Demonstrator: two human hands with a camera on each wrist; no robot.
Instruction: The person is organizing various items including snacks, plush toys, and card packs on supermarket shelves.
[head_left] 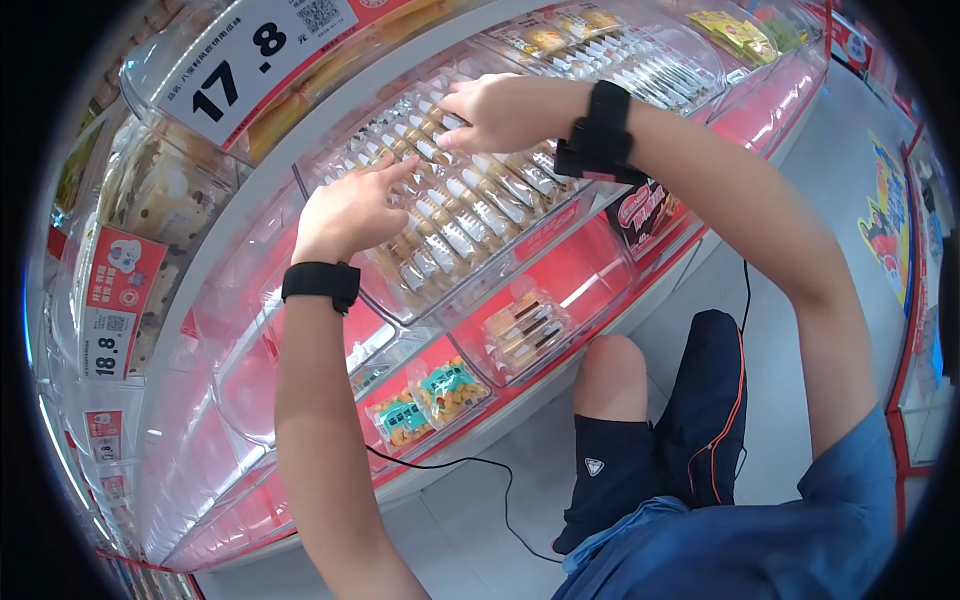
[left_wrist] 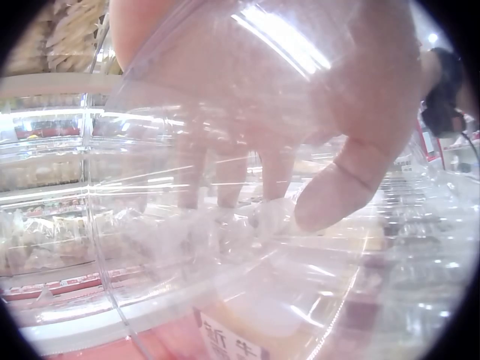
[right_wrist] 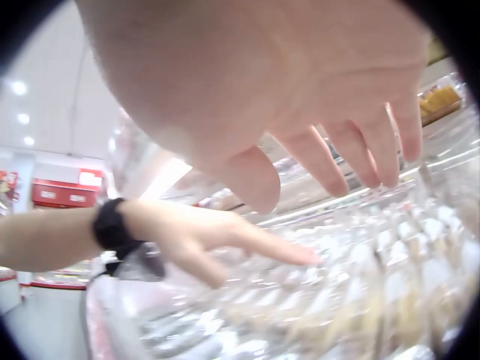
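Under bright lights, a curved shop shelf [head_left: 222, 240] in white and red carries clear plastic bins above a grey floor [head_left: 450, 525]. From my remote post I see a person beside it, arms stretched over one bin [head_left: 500, 255], whose slim wrapped packets [head_left: 470, 215] lie side by side in slanting rows. Packing them so closely probably saves room and lets each packet prop its neighbour. Over the rows at one side is the left hand [head_left: 355, 215], index finger extended and thumb apart from it; the right hand [head_left: 505, 112] reaches in from the other side, fingers fairly straight and spread in the right wrist view. Neither appears to have hold of anything, and I cannot tell how firmly, if at all, the fingertips touch the packets. Both are probably there so they can reach the same rows. Below, a lower bin [head_left: 590, 262] holds packs of sticks [head_left: 525, 330], with teal-labelled bags [head_left: 450, 390] in the next compartment. Above, a large sign [head_left: 250, 70] reads 17.8, presumably angled outward for shoppers.
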